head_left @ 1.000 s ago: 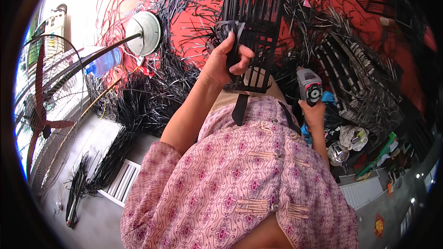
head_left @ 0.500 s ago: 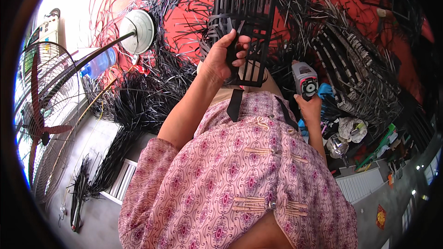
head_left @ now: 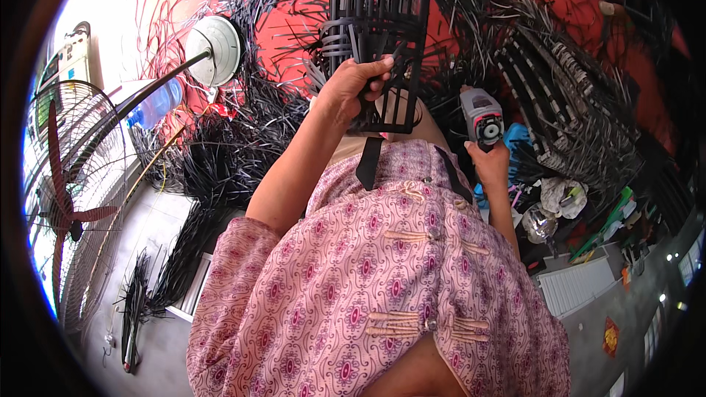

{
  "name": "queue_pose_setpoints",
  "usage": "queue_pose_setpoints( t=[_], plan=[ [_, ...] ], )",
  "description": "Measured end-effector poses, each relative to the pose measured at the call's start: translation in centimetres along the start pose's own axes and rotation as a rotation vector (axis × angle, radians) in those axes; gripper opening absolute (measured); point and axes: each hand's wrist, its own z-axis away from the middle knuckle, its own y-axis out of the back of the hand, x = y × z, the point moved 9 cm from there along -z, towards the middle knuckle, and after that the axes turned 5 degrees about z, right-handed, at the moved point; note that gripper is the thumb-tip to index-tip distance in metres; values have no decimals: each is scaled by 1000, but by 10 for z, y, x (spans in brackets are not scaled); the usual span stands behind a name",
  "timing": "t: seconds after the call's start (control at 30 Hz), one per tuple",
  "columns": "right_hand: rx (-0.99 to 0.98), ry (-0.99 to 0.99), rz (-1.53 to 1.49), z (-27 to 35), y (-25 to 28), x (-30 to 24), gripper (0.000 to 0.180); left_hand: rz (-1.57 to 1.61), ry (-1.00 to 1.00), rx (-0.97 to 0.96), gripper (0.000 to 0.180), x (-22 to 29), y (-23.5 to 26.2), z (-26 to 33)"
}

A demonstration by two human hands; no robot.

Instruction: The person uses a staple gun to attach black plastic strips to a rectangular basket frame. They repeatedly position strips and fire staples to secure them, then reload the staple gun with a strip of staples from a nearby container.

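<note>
A black slatted frame [head_left: 379, 0] rises from my lap, with flat black strips [head_left: 340, 40] woven across its lower part. My left hand [head_left: 355, 87] is closed at the frame's lower end, fingers curled round a dark strip and thumb stretched along the top. Loose strip ends stick up just beyond the knuckles. What lies inside the palm is hidden. On the right, my right hand [head_left: 491, 163] grips the handle of a grey pistol-shaped power tool [head_left: 482, 114] with a red ring and a round black rear end. Its nose points away from me, apart from the frame.
Heaps of black strips [head_left: 224, 158] lie left and beyond on the red floor [head_left: 290, 0]. A strip-covered slatted frame [head_left: 559, 95] lies at right, near a crumpled bag [head_left: 565, 198]. At left stand a fan [head_left: 70, 213], a round pale base [head_left: 215, 50] and a blue water bottle [head_left: 158, 103].
The slatted frame and the whole scene have shifted slightly left. My left hand has turned a little, its thumb now lying flatter toward the right. My right hand still holds the power tool.
</note>
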Motion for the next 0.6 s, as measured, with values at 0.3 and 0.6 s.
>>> queue_pose_setpoints(
  t=[0.3, 0.6],
  plan=[
    [20, 41, -8, -1, 1, -12, 42, -77, -3, -75, 14, -3, -9, -9],
    [9, 68, 14, -1, 0, -18, 42, -711, -203, -49, 15, 6, -15, -23]
  ],
)
